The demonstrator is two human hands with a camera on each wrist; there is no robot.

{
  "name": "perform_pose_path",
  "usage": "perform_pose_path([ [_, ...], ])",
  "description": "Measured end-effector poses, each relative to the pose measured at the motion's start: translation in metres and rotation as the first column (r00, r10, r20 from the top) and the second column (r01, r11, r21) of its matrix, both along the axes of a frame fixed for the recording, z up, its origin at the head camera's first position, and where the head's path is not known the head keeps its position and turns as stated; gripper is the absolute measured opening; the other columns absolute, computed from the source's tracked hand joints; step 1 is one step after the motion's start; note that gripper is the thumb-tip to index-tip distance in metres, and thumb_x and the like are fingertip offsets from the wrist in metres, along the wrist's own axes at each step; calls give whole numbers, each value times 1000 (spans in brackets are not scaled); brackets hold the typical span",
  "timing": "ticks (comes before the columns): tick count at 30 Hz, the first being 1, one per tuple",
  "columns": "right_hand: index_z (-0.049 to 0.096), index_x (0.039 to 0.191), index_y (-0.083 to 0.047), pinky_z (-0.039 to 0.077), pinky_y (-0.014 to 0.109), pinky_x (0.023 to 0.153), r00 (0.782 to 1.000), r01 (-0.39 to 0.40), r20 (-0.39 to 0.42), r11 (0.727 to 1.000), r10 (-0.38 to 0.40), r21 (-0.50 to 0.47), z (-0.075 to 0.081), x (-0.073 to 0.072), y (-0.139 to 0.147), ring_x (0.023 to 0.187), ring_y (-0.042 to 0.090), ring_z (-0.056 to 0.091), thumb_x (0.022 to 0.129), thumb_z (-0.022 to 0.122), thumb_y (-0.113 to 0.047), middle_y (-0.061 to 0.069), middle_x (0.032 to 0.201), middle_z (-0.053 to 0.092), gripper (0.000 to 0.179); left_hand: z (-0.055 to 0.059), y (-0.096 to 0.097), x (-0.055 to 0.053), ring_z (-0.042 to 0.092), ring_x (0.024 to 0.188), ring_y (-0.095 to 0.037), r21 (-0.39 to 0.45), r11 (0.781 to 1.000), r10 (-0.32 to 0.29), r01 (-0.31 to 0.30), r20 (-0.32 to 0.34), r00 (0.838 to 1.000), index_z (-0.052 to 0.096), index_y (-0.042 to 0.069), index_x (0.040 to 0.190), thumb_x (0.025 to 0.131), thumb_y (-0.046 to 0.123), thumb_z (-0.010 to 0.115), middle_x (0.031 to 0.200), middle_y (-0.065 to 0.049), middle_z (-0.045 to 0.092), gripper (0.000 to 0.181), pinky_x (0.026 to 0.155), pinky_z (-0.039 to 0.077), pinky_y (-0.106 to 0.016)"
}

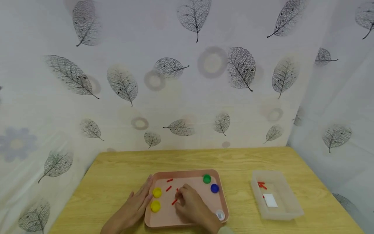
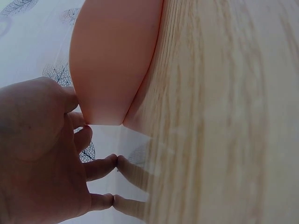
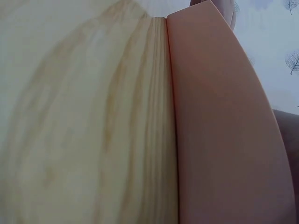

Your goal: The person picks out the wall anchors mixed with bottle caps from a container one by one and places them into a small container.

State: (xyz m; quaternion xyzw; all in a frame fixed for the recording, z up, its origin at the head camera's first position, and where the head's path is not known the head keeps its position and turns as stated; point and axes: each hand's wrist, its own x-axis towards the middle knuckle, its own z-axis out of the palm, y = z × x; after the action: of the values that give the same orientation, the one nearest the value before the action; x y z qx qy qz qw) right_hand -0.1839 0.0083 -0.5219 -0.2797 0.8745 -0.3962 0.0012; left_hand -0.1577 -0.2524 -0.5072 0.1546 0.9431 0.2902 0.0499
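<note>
A pink tray (image 1: 187,224) lies on the wooden table. My left hand (image 1: 132,208) rests along its left rim with the fingers mostly straight; in the left wrist view that hand (image 2: 42,149) touches the tray's outer wall (image 2: 114,60). Over the middle of the tray, my right hand (image 1: 190,203) has curled fingers and seems to pinch a red stick (image 1: 174,201), partly hidden by the fingertips. Another red bit (image 1: 177,189) shows just beyond them. Two more red sticks (image 1: 168,188) lie to the left. Two round yellow caps (image 1: 155,206) sit by the left wall.
Inside the tray's right side are a green cap (image 1: 206,178), a blue cap (image 1: 214,188) and a whitish round cap (image 1: 220,215) beside the right wrist. Farther right stands a translucent box (image 1: 287,208) with several red sticks (image 1: 262,185) and a white card (image 1: 270,200).
</note>
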Motion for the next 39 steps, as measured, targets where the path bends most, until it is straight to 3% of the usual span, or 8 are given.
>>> perform_pose_path([
  [13, 70, 82, -13, 48, 18, 69, 999, -2, 55, 997, -2, 79, 6, 3, -3, 75, 0, 45, 87, 77, -7, -12, 81, 49, 10, 1, 0, 0, 24, 153, -32, -2, 1000, 3, -3, 20, 1000, 8, 18, 167, 114, 38, 31, 171, -4, 11, 61, 109, 14, -82],
  [25, 67, 84, -16, 47, 19, 68, 994, 19, 106, 1000, -21, 17, 13, 11, 8, 75, 1, 48, 88, 77, -11, -12, 83, 50, 11, 0, 1, 0, 25, 152, -32, 0, 1000, 16, -16, 15, 1000, 9, 18, 167, 114, 39, 31, 171, -3, 11, 61, 109, 14, -81],
  [39, 67, 87, -17, 52, 19, 74, 999, -5, -38, 998, 2, -65, 28, 17, 30, 83, 3, 52, 89, 73, -6, -11, 90, 56, 13, 0, 2, 0, 23, 153, -31, -5, 1000, 19, -18, 25, 1000, 6, 21, 167, 114, 41, 29, 171, 0, 8, 62, 111, 12, -80],
])
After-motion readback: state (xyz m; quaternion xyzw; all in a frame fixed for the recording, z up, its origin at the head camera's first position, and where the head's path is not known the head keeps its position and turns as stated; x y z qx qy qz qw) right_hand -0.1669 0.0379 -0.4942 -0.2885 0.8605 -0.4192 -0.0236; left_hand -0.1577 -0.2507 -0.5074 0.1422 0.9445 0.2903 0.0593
